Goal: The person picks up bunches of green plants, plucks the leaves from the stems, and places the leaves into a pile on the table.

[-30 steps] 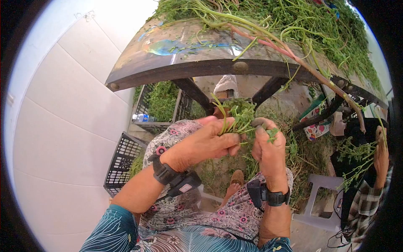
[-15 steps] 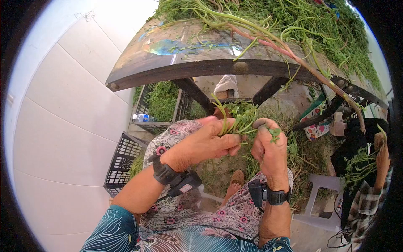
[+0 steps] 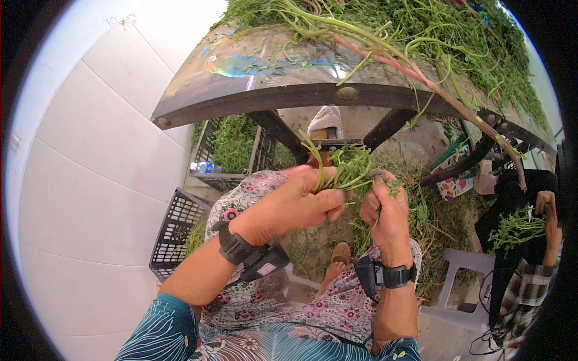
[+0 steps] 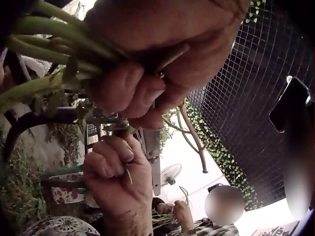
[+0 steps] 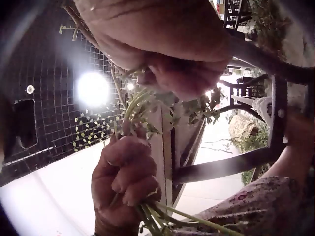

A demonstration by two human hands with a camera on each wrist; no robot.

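The left hand (image 3: 289,204) has its grip clamped round a bunch of greens (image 3: 346,168), stems gathered in the fist and leafy tops fanning up and out, held over the lap just below the table (image 3: 265,96) edge. The right hand (image 3: 385,207) sits just beside it, fingers curled and pinching a thin sprig (image 4: 127,173) at the side of the bunch; the left wrist view shows a short stem between thumb and forefinger, though whether it is attached to the bunch is hard to tell there. The likely trouble is a slack left fist: a tug from the right hand could drag several stems loose, and they would fall onto the floral-print lap (image 3: 337,307) or down among the scraps on the ground. A hard pinch could also snap a tender stem where it was not meant to break. Past the hands, the table edge and its dark legs (image 3: 278,133) hang close over the bunch, leaving little room to lift it. A long pink-tinged stalk (image 3: 433,90) trails off the heap of greens (image 3: 433,30) on top. To the left stand black crates (image 3: 177,231), one with greens in it, beside a small bottle (image 3: 201,168). Farther right is a grey stool (image 3: 460,283), and another person's hand (image 3: 548,207) holds its own bunch.
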